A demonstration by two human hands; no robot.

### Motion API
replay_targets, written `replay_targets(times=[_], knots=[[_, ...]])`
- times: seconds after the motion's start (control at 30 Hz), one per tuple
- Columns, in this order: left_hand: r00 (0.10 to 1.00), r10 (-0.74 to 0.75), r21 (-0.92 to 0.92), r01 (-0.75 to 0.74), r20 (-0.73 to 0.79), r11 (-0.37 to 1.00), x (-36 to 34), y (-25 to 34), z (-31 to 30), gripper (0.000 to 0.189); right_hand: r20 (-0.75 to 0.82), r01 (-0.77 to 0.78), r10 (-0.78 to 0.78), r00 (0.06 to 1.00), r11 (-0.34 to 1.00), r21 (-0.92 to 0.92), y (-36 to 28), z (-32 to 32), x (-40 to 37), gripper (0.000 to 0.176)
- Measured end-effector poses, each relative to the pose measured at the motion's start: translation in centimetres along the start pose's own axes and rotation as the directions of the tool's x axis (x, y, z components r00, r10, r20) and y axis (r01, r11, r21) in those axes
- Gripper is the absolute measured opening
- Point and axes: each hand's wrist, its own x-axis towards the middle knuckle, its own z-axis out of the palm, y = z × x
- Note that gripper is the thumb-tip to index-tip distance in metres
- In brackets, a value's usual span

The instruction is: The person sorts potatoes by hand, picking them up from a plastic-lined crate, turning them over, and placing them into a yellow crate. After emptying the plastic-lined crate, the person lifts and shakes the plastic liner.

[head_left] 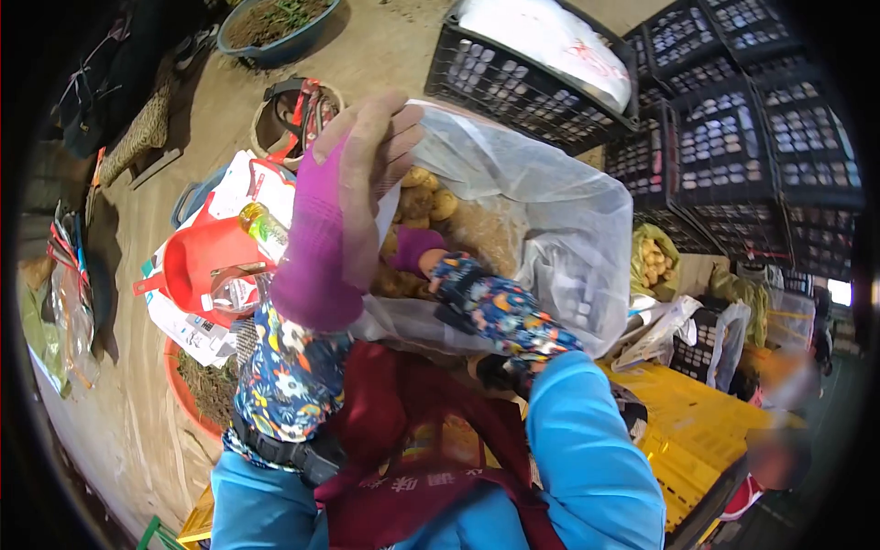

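A large bin lined with clear plastic (577,220) stands in front of me, with yellowish potatoes (426,197) on its left side and murky brown matter beside them. My left hand (362,174), in a purple glove with a dirt-brown coating, is raised at the bin's left rim. Its fingers are extended and slightly bent, and nothing shows in them. Deep in the bin, my right hand (417,247) in a purple glove reaches down at the potatoes; its fingers are hidden. Floral sleeve covers (293,376) show on both my forearms.
Left of the bin are a red plastic scoop (197,261), a bottle with a yellow label (263,229) and a clear bottle (236,291). A black crate (522,87) holding a white sack stands behind; stacked black crates (724,137) rise at right. A yellow crate (674,431) stands lower right.
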Motion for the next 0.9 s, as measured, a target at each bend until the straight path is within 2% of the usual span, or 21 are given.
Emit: replay_targets(times=[0.03, 0.07, 0.17, 0.23, 0.27, 0.33, 0.4, 0.43, 0.47, 0.5, 0.53, 0.57, 0.6, 0.63, 0.67, 0.7, 0.73, 0.8, 0.83, 0.87, 0.9], knots=[[1.0, 0.012, 0.056, -0.011, -0.016, 0.998, 0.1, 0.1, 0.2, 0.047, -0.002, -0.066, 0.066, 0.998, 0.99, -0.125, -0.3, 2.3, 2.4, 0.056], [1.0, -0.003, 0.044, 0.004, -0.02, 0.999, 0.1, 0.2, 0.4, 0.047, -0.05, -0.147, 0.142, 0.989, 0.983, -0.107, -0.5, 4.2, 4.4, 0.052], [0.999, 0.004, 0.052, -0.006, 0.034, 0.999, 0.8, -0.8, 0.1, 0.048, -0.23, -0.105, 0.104, 0.968, 0.994, 0.008, 1.8, 9.1, 7.5, 0.069], [0.999, -0.032, 0.055, 0.032, -0.001, 0.998, 0.8, -0.5, 0.4, 0.047, -0.141, -0.062, 0.063, 0.988, 0.998, 0.009, 2.6, 8.9, 7.2, 0.078], [0.999, -0.038, 0.06, 0.039, -0.014, 0.997, 0.9, -0.4, 0.5, 0.047, 0.006, -0.026, 0.026, 1.0, 0.999, -0.022, 2.0, 4.0, 5.0, 0.08], [0.999, -0.035, 0.063, 0.035, 0.002, 0.997, 0.7, -0.2, 0.7, 0.048, 0.155, 0.03, -0.023, 0.988, 0.999, -0.041, 4.2, 0.5, 2.2, 0.083], [0.998, -0.01, 0.054, 0.006, 0.064, 0.999, 0.5, -0.6, -0.1, 0.048, 0.154, 0.06, -0.054, 0.987, 0.998, -0.036, 8.9, 1.2, 0.3, 0.083], [0.996, -0.011, 0.058, 0.006, 0.086, 0.998, 0.3, -0.7, -0.1, 0.049, 0.209, -0.099, 0.065, 0.976, 0.983, 0.155, 11.4, 1.2, -1.3, 0.081], [0.994, -0.01, 0.061, 0.004, 0.111, 0.998, 0.0, -0.8, 0.0, 0.049, 0.276, -0.258, 0.168, 0.946, 0.907, 0.333, 14.0, 1.1, -3.2, 0.079], [0.991, -0.007, 0.062, -0.002, 0.136, 0.998, -0.1, -1.0, 0.1, 0.05, 0.354, -0.404, 0.248, 0.902, 0.775, 0.487, 15.8, 0.8, -5.1, 0.076], [0.977, 0.072, 0.122, -0.098, 0.201, 0.988, -0.3, -1.7, 0.2, 0.05, 0.303, -0.363, 0.201, 0.931, 0.56, 0.745, 16.0, -0.5, -8.3, 0.068], [0.974, 0.037, 0.152, -0.072, 0.225, 0.986, -0.5, -2.2, 0.3, 0.051, 0.228, -0.27, 0.174, 0.958, 0.281, 0.921, 14.6, -3.0, -12.0, 0.06], [0.967, 0.005, 0.186, -0.055, 0.256, 0.981, -0.6, -2.5, 0.6, 0.051, 0.2, -0.212, 0.102, 0.975, 0.124, 0.97, 12.5, -6.2, -15.0, 0.062], [0.957, -0.022, 0.223, -0.045, 0.289, 0.974, -0.7, -2.4, 1.3, 0.051, 0.146, -0.146, 0.018, 0.989, 0.022, 0.989, 12.3, -7.7, -16.8, 0.063], [0.95, -0.101, 0.243, 0.028, 0.296, 0.97, -1.4, -2.3, 2.1, 0.054, 0.078, -0.083, -0.065, 0.995, -0.08, 0.993, 12.4, -8.9, -18.3, 0.063], [0.941, -0.06, 0.262, -0.031, 0.332, 0.965, -2.1, -3.2, 2.4, 0.055, -0.002, -0.025, -0.147, 0.989, -0.18, 0.983, 12.4, -10.1, -19.6, 0.064], [0.931, -0.017, 0.279, -0.092, 0.365, 0.956, -2.6, -5.1, 2.3, 0.056, -0.076, 0.031, -0.201, 0.977, -0.218, 0.975, 12.2, -11.3, -20.7, 0.066], [0.886, -0.206, 0.245, 0.11, 0.414, 0.963, -2.8, -6.4, 3.4, 0.057, -0.245, 0.209, -0.226, 0.943, -0.172, 0.963, 10.1, -13.7, -22.4, 0.068], [0.792, -0.425, 0.205, 0.372, 0.439, 0.905, -3.1, -6.4, 4.3, 0.057, -0.319, 0.288, -0.247, 0.915, -0.154, 0.945, 8.8, -14.8, -23.3, 0.07], [0.64, -0.611, 0.174, 0.611, 0.466, 0.772, -3.4, -6.5, 5.0, 0.057, -0.355, 0.336, -0.261, 0.898, -0.116, 0.935, 7.6, -15.9, -24.6, 0.075], [0.662, -0.57, 0.11, 0.601, 0.487, 0.792, -3.7, -6.9, 5.3, 0.057, -0.398, 0.418, -0.181, 0.899, 0.082, 0.905, 6.8, -16.2, -25.1, 0.077]])
